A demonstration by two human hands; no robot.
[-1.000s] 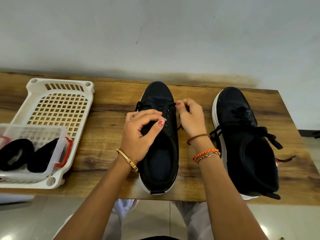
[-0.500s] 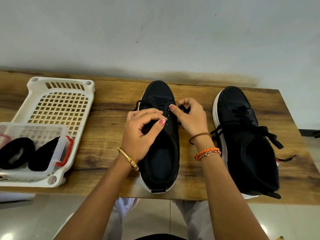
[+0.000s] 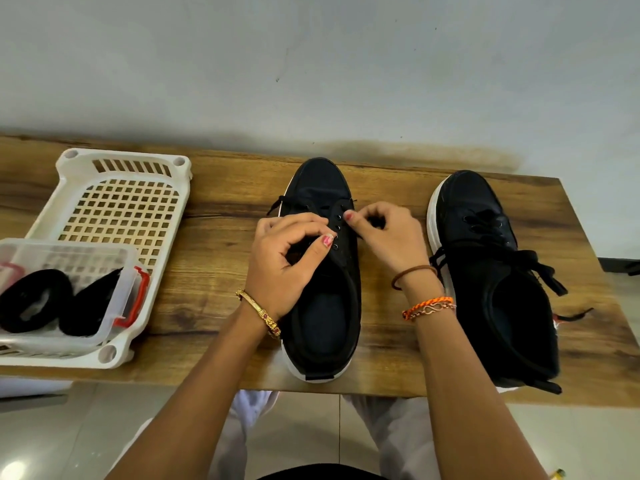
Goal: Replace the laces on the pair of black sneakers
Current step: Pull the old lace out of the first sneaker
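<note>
- The wooden worktop [image 3: 214, 271] carries both black sneakers, toes pointing away from the person, long axes running near to far.
- A white lattice basket [image 3: 114, 209] stands at the left, with a clear plastic box [image 3: 69, 289] in it holding black coiled items, possibly laces.
- The right sneaker [image 3: 485, 271] lies well to the right, laced, its lace ends trailing loose over the side.
- The left sneaker [image 3: 322, 289] sits in the middle under both hands; only its far eyelets carry a lace [image 3: 277, 204].
- The left hand [image 3: 284, 265] has fingers curled over the near-left eyelet row; what it pinches is hidden.
- The right hand [image 3: 388, 237] pinches something dark, probably the lace end, just beside the right eyelet row.
- Judged from this, the next eyelet lies directly left of the right hand's grip, so that hand is nearer and would feed across the shoe's width.
</note>
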